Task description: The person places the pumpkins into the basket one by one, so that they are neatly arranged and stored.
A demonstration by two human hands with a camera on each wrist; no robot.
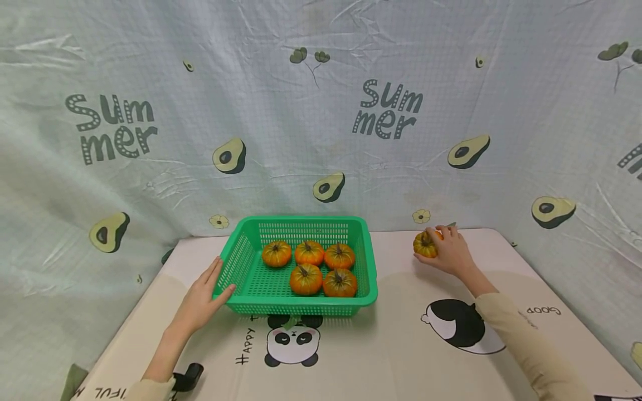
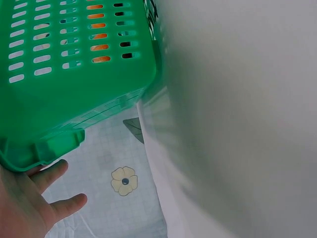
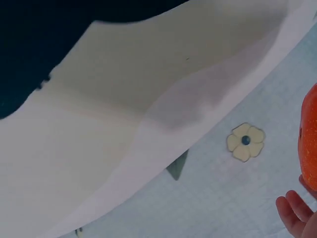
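A green plastic basket (image 1: 301,301) stands on the table with several small orange pumpkins (image 1: 306,279) inside, grouped toward its middle and right. My left hand (image 1: 200,298) rests against the basket's left rim, its fingers straight; in the left wrist view the fingers (image 2: 52,174) touch the underside of the rim. Off to the right of the basket, near the table's back edge, my right hand (image 1: 448,250) grips another small pumpkin (image 1: 424,245) by its right side. Only part of that orange pumpkin (image 3: 309,141) shows at the edge of the right wrist view.
The table (image 1: 401,356) has a pale cover printed with a panda (image 1: 292,341) and a black-and-white figure (image 1: 458,323). Behind it hangs a light curtain (image 1: 281,122) with avocado and lettering prints, close to the back edge.
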